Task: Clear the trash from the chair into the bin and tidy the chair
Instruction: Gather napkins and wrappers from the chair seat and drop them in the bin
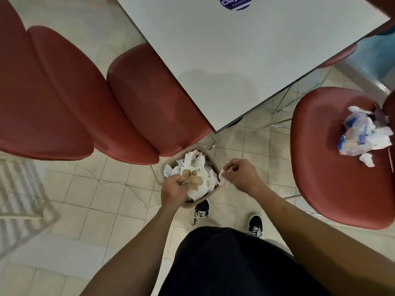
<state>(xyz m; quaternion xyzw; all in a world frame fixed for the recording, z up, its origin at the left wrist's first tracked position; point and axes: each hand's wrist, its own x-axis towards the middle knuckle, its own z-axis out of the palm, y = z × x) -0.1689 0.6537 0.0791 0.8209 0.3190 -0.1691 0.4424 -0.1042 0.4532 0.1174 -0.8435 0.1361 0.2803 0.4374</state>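
Observation:
A small beige bin [167, 165] stands on the floor, heaped with white crumpled tissue and brown paper. My left hand [174, 189] hovers over its near edge, shut on a brown paper scrap and a thin stick. My right hand [240, 175] is at the bin's right rim, pinching a white tissue [223, 181]. On the red chair [333, 167] at the right lies a pile of trash [363, 135]: crumpled white paper, a blue-and-white plastic wrapper and a dark scrap.
A white table [245, 60] with a blue sticker fills the upper middle. Three red chairs [64, 99] stand in a row at the left, one tucked beside the bin. A striped mat [19, 189] lies on the tiled floor at left. My feet are just behind the bin.

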